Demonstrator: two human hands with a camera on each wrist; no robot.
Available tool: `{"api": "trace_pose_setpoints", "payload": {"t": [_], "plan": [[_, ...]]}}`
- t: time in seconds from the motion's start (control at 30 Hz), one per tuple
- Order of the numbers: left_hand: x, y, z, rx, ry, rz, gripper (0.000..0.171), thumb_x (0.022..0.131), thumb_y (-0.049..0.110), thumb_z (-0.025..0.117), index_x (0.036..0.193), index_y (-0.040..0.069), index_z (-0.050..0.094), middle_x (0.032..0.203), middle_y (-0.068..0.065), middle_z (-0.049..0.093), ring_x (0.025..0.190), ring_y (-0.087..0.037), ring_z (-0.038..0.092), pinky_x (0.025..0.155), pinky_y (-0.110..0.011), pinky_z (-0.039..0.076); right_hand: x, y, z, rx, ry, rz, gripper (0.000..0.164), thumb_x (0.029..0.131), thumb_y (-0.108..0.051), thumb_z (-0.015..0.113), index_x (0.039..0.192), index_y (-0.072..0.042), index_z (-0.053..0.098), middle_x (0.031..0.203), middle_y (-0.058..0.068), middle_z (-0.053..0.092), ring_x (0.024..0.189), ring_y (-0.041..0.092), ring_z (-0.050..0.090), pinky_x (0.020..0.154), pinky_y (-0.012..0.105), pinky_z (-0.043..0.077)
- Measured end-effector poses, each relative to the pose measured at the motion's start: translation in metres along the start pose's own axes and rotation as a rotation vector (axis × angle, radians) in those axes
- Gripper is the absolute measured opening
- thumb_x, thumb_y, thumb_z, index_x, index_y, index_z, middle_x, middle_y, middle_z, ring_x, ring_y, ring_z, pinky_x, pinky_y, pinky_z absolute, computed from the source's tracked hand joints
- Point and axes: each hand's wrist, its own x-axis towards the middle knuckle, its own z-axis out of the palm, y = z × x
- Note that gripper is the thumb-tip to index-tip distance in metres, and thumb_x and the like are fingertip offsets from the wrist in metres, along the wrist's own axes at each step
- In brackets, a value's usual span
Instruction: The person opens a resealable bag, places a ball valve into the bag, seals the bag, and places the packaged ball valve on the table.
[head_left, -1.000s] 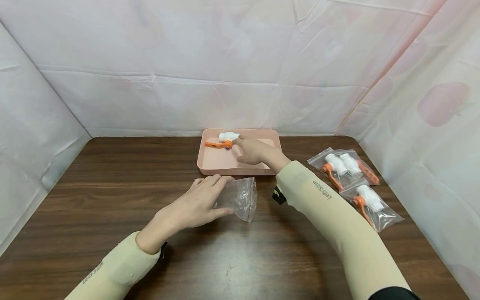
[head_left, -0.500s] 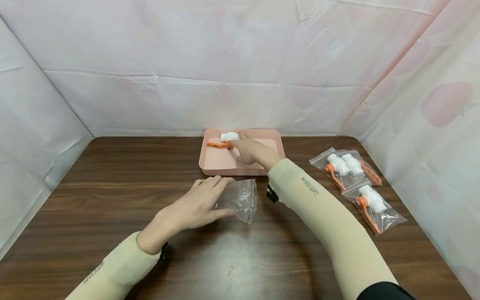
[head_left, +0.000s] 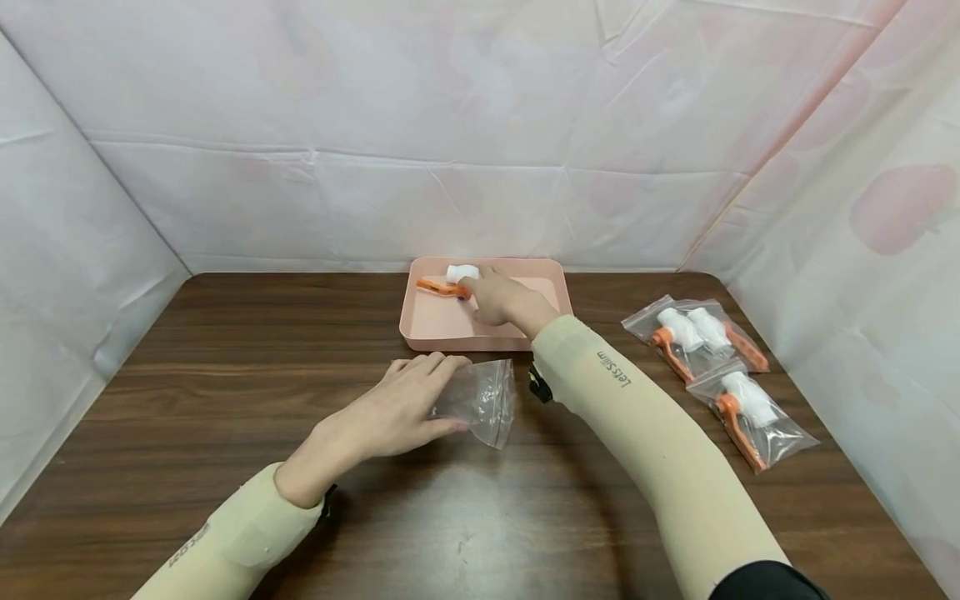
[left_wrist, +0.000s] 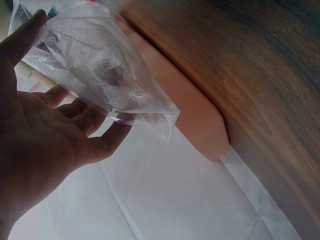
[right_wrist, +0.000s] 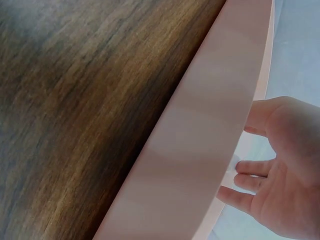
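Note:
In the head view my left hand (head_left: 393,406) is at a clear zip bag (head_left: 480,400) near the middle of the table. The left wrist view shows this bag (left_wrist: 107,70) between my thumb and fingers, its film bulging. My right hand (head_left: 510,302) reaches over the near wall of a pink tray (head_left: 450,343). There its fingers grip the right end of a white plastic ball valve (head_left: 461,272) with an orange lever handle (head_left: 435,287), partly covering it. The tray wall (right_wrist: 195,125) hides most of the valve in the right wrist view, where curled fingers (right_wrist: 237,200) show.
At the right of the brown wooden table (head_left: 247,358), a bag (head_left: 701,333) contains two white valves with orange handles. Just before it lies another bagged valve (head_left: 750,408). A pale printed curtain (head_left: 450,167) stands behind the table and along both sides.
My right hand has closed in on the valve, and the orange handle has tilted slightly, its left end rising. The left hand stays at the bag. The head view has shifted a little.

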Motion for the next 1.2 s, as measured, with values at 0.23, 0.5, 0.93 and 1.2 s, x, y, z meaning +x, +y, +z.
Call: {"api": "trace_pose_setpoints", "payload": {"t": [0.23,0.5,0.93,1.2], "plan": [[0.0,-0.0007,-0.0002,0.007,-0.006,0.002,0.073,0.087,0.042,0.083,0.142,0.008,0.048,0.119,-0.001,0.057,0.112,-0.021,0.055,0.097,-0.052,0.042,-0.0019,-0.001,-0.0032,0.01,0.009,0.0,0.051,0.101,-0.016,0.061,0.151,-0.018,0.048,0.15,0.023,0.04,0.134,0.035,0.044,0.107,0.048,0.042],[0.0009,-0.0019,-0.0002,0.015,-0.012,0.002,0.072,0.088,0.042,0.081,0.143,0.008,0.049,0.119,-0.001,0.057,0.112,-0.021,0.055,0.096,-0.052,0.042,-0.0034,-0.0065,-0.0027,0.025,0.035,-0.01,0.032,0.1,-0.018,0.063,0.132,-0.017,0.057,0.127,0.018,0.046,0.108,0.03,0.049,0.092,0.045,0.047],[0.0005,-0.0015,0.0015,0.009,-0.025,-0.001,0.072,0.089,0.042,0.081,0.144,0.008,0.049,0.122,-0.002,0.058,0.114,-0.021,0.054,0.096,-0.052,0.042,-0.0055,-0.0064,0.0021,0.025,0.017,-0.038,0.059,0.103,-0.022,0.059,0.159,-0.02,0.039,0.16,0.025,0.025,0.146,0.042,0.029,0.112,0.052,0.038],[-0.0006,-0.0012,0.0014,0.008,-0.028,-0.001,0.072,0.089,0.042,0.081,0.144,0.007,0.049,0.122,-0.003,0.058,0.115,-0.022,0.054,0.096,-0.052,0.042,-0.0056,-0.0045,0.0055,0.023,0.017,-0.043,0.051,0.105,-0.024,0.056,0.155,-0.022,0.045,0.159,0.023,0.029,0.143,0.04,0.034,0.11,0.052,0.041]]}}
